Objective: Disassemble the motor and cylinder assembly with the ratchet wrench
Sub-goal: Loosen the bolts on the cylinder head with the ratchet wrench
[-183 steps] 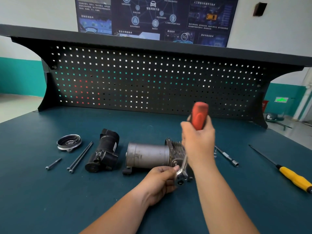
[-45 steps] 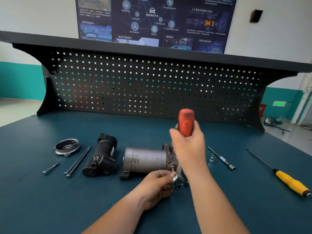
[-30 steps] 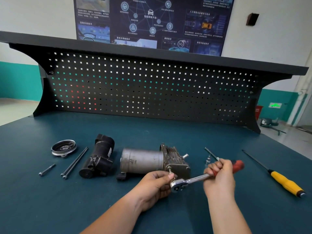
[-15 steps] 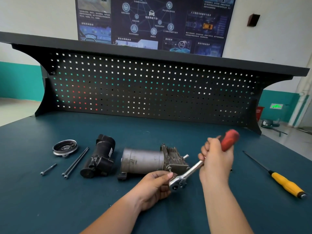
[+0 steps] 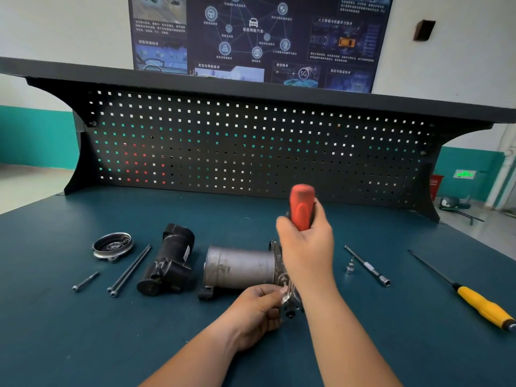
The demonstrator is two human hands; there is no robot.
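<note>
Broadly, a dark teal worktop (image 5: 83, 344) fills the view, backed by a black pegboard (image 5: 251, 152) under a shelf, with a dark poster (image 5: 251, 37) on the white wall behind.

The motor and cylinder assembly (image 5: 240, 268) lies on its side near the middle. The right hand (image 5: 307, 247) is wrapped round the red handle of the ratchet wrench (image 5: 301, 208), which stands nearly upright and hides the assembly's right end. The left hand (image 5: 257, 308) curls its fingers round the wrench's metal head at the near corner.

To the left lie a black housing (image 5: 167, 263), two long bolts (image 5: 129, 270), a short bolt (image 5: 86, 281) and a round cover (image 5: 113, 245). To the right are a small socket (image 5: 350, 268), an extension bar (image 5: 367, 266) and a yellow-handled screwdriver (image 5: 480, 305).
</note>
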